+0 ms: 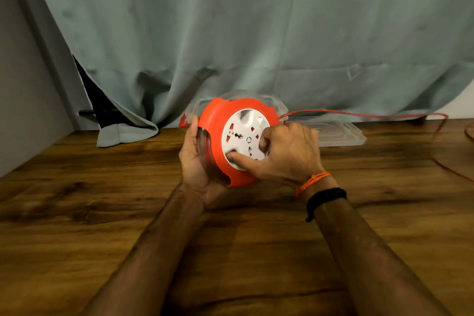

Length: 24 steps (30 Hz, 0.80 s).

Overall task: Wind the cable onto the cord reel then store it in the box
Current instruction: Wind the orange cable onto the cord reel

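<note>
From the head camera, the reel (pixel 220 120) is held up just above the table (pixel 102 213), mid-scene, its white socket face (pixel 243 136) tilted toward the person. The left hand (pixel 197 159) cups the reel's left rim, fingers wrapped behind it. The right hand (pixel 284 151) bears on the white face, thumb pressed to its lower edge and fingers curled into a recess, gripping it as if to turn it. The red cable (pixel 359 113) leaves the reel's right side, runs along the far edge of the table, then loops back near the right border, so most of it looks unwound yet. The risk I'd watch: that long slack could snag on the table edge or on the lid (pixel 338 133) lying flat right of the reel and drag it along, or the loops could kink and jam at the slot. The left hold looks light, so a hard turn might twist the reel loose. Counting: one reel, one cable, one clear box (pixel 278 106) behind the reel, one lid, two hands, two bands on the right wrist, one curtain (pixel 230 33).
</note>
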Each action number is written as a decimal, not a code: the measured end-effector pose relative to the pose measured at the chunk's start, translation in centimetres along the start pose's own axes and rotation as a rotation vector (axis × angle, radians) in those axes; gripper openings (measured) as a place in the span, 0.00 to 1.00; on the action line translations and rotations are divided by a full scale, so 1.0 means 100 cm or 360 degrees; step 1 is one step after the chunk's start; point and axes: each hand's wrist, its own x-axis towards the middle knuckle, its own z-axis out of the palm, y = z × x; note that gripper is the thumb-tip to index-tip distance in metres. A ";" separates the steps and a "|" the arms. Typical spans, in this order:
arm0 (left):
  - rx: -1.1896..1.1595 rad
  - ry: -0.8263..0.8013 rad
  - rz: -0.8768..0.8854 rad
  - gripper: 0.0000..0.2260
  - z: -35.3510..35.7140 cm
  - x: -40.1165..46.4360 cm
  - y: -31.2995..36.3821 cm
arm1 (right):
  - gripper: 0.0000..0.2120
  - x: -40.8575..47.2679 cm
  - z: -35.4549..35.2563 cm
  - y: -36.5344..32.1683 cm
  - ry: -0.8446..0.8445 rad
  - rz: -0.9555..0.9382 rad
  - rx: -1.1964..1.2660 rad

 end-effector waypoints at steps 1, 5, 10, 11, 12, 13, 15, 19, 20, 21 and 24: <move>0.0001 0.0026 0.0005 0.38 0.000 0.000 0.001 | 0.36 -0.001 0.002 -0.005 -0.0012 0.0042 -0.0003; -0.0014 0.0081 0.0020 0.35 -0.005 -0.001 0.003 | 0.38 -0.001 0.004 -0.012 -0.0077 0.0062 0.0028; -0.0049 0.0024 -0.0030 0.39 -0.005 -0.001 0.003 | 0.34 0.004 -0.008 -0.003 -0.0033 0.0005 0.0217; -0.0041 0.0014 -0.0032 0.39 -0.005 -0.002 0.002 | 0.31 0.005 -0.012 0.001 -0.0024 -0.0049 0.0265; -0.0040 -0.0001 -0.0032 0.39 -0.006 -0.002 0.002 | 0.28 0.007 -0.016 0.005 -0.0039 -0.0117 0.0293; -0.0043 -0.0020 -0.0031 0.39 -0.006 -0.002 0.002 | 0.25 0.008 -0.019 0.008 -0.0063 -0.0189 0.0308; -0.0056 -0.0044 -0.0032 0.39 -0.004 -0.002 0.002 | 0.21 0.008 -0.022 0.011 -0.0084 -0.0299 0.0339; -0.0123 -0.0026 -0.0034 0.38 -0.004 -0.004 0.003 | 0.32 0.006 -0.022 0.012 -0.0196 -0.0386 0.0276; -0.0116 -0.0018 -0.0030 0.37 -0.004 -0.004 0.002 | 0.33 0.006 -0.021 0.012 -0.0226 -0.0391 0.0240; -0.0095 -0.0006 -0.0026 0.37 -0.004 -0.005 0.002 | 0.33 0.005 -0.020 0.013 -0.0239 -0.0388 0.0212; -0.0034 0.0038 -0.0032 0.37 -0.002 -0.004 0.002 | 0.32 0.006 -0.015 0.013 -0.0238 -0.0359 0.0166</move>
